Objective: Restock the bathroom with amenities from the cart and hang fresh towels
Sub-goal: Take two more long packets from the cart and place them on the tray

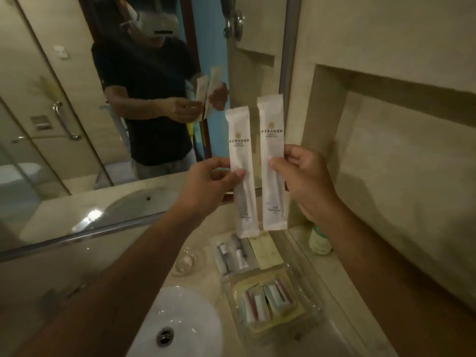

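I hold two long white amenity packets upright in front of the mirror, side by side with a narrow gap between them. My left hand (206,186) pinches the left packet (240,140) at its middle between thumb and fingers. My right hand (306,181) pinches the right packet (271,119) the same way. Both packets carry a gold logo and a line of printed text. Directly below them on the counter lies a clear tray (313,302) holding small tubes, flat yellow sachets and several small wrapped items.
A white sink basin (185,318) with a drain sits at the lower left. A small clear glass dish (189,260) lies beside the tray. A pale bottle (319,240) stands at the wall. A recessed tiled niche (399,155) opens on the right, above the counter.
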The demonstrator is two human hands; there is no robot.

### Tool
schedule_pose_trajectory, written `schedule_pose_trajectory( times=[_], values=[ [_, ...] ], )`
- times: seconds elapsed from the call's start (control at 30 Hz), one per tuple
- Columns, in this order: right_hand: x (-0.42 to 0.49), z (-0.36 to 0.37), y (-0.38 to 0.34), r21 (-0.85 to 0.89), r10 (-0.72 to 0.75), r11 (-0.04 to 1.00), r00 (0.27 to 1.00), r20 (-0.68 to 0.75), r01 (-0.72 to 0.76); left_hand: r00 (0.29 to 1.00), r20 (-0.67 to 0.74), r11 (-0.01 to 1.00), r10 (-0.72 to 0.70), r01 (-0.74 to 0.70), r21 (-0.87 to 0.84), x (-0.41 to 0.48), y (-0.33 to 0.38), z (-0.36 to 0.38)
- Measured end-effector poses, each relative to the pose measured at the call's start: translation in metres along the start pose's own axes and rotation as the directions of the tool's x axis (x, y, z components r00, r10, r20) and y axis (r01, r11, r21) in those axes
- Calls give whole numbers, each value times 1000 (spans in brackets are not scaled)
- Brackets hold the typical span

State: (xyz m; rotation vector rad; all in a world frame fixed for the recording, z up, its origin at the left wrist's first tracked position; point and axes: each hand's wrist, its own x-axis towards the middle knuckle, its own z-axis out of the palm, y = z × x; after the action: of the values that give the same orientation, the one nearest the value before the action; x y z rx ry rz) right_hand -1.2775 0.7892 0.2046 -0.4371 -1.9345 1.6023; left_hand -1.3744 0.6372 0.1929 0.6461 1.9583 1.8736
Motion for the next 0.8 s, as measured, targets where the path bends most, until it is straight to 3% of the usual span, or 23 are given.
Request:
schedule_pose_trajectory(
  times=[0.27, 0.47, 0.8],
  values=[
    [38, 17, 156, -135, 217, 968, 976, 37, -210, 969, -80, 971, -233, 237, 33, 46, -127, 25],
    [49, 24, 273, -288, 403, 879, 915, 26, -379, 903, -136, 893, -408, 426, 149, 73, -226, 43],
    [61, 39, 354, -464, 482, 776, 876, -2, -428, 844, -192, 796, -501, 536, 281, 108, -302, 67]
  ],
)
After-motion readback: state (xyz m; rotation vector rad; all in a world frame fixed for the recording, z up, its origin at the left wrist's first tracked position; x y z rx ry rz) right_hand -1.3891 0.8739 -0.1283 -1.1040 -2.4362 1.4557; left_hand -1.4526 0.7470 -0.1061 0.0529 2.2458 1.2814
